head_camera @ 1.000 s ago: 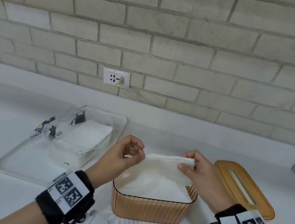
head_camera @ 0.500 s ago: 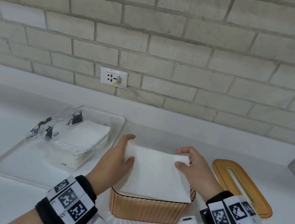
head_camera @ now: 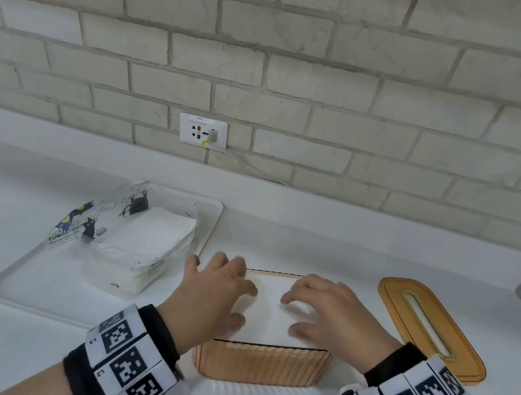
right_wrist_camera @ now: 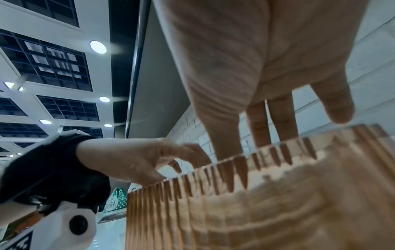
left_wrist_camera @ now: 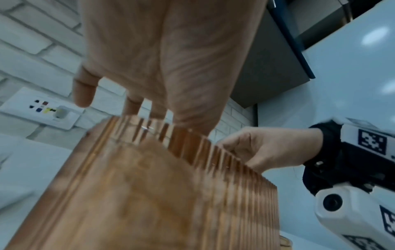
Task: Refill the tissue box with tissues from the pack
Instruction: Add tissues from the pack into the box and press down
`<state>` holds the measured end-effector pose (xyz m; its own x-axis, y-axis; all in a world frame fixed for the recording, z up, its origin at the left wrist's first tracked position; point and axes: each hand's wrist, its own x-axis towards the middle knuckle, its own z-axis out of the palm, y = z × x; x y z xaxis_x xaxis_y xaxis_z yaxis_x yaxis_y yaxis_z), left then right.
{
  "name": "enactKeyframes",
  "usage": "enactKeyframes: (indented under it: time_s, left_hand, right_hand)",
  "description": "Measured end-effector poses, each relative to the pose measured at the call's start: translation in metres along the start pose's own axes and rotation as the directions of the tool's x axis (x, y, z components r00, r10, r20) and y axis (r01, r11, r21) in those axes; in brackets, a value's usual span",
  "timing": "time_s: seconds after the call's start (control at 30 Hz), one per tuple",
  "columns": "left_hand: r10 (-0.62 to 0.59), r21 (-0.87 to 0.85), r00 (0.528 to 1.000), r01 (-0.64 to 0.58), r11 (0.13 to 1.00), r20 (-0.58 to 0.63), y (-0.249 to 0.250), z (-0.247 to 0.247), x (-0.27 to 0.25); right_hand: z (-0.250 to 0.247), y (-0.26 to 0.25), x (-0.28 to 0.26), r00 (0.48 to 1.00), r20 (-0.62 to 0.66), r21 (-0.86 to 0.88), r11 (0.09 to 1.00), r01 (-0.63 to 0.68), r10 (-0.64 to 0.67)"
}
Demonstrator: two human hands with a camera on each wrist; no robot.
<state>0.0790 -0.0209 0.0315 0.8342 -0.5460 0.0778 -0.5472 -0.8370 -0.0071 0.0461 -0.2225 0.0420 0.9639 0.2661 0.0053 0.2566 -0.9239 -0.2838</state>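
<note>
The box (head_camera: 261, 361) sits on the counter (head_camera: 314, 241) in front of me, stiff ribbed plastic I'd grip by its walls. The tissues (head_camera: 266, 316) in it are soft and light, best pressed flat from above. My left hand (head_camera: 211, 293) and right hand (head_camera: 333, 311) hover over them, fingers spread, holding nothing.

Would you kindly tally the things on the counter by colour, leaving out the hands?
Amber: 2, the tissue box and its lid.
White: 2, the tray and the tissues in the box.
Clear printed: 1, the tissue pack.
Total: 5.
</note>
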Motion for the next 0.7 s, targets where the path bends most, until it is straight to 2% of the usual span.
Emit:
enactKeyframes:
  time_s: [0.07,0.17,0.23,0.27,0.33,0.4,0.47,0.5,0.53,0.6,0.63,0.7]
  left_hand:
    - [-0.016,-0.064,0.991,0.024,0.998,0.134,-0.003,0.004,0.001]
    - [-0.002,-0.103,0.968,0.029,0.994,0.252,-0.006,0.005,0.007]
    - [0.018,-0.106,0.954,0.015,0.994,0.300,-0.009,0.001,0.008]
    - [0.036,-0.123,0.959,-0.001,0.992,0.282,-0.011,0.000,0.009]
    - [0.063,-0.262,0.987,-0.022,0.965,0.148,-0.021,-0.005,0.014]
    - [-0.045,-0.438,0.994,-0.004,0.899,-0.102,-0.036,-0.010,0.023]
    - [-0.245,-0.491,0.927,0.078,0.868,-0.285,-0.061,-0.013,0.037]
    - [-0.337,-0.486,0.893,0.162,0.859,-0.297,-0.079,-0.011,0.045]
    - [-0.417,-0.468,0.870,0.264,0.843,-0.262,-0.099,-0.009,0.052]
    - [-0.566,-0.332,0.822,0.518,0.788,-0.062,-0.136,0.001,0.062]
    - [-0.630,-0.222,0.776,0.622,0.751,0.041,-0.152,0.007,0.064]
    - [-0.684,-0.051,0.703,0.704,0.709,0.192,-0.169,0.017,0.059]
  right_hand:
    - [0.005,0.005,0.001,0.993,0.112,-0.001,0.999,-0.033,0.033]
    - [0.012,0.014,0.006,0.986,0.164,0.028,0.999,-0.040,0.035]
    - [0.013,0.019,0.008,0.981,0.189,0.049,0.998,-0.047,0.037]
    - [0.011,0.019,0.009,0.982,0.185,0.051,0.998,-0.042,0.031]
    - [0.007,0.019,0.009,0.998,0.065,0.095,0.995,-0.021,0.015]
    - [0.005,0.019,0.010,0.987,-0.155,0.149,0.989,-0.013,0.036]
    - [0.006,0.022,0.012,0.959,-0.261,0.191,0.980,-0.058,0.108]
    - [0.008,0.023,0.013,0.957,-0.247,0.237,0.967,-0.094,0.153]
    - [0.010,0.025,0.016,0.959,-0.202,0.301,0.945,-0.131,0.197]
    - [0.015,0.026,0.021,0.957,-0.092,0.431,0.877,-0.210,0.274]
    - [0.017,0.027,0.024,0.950,-0.046,0.475,0.843,-0.251,0.308]
    - [0.023,0.029,0.026,0.930,-0.004,0.523,0.794,-0.312,0.368]
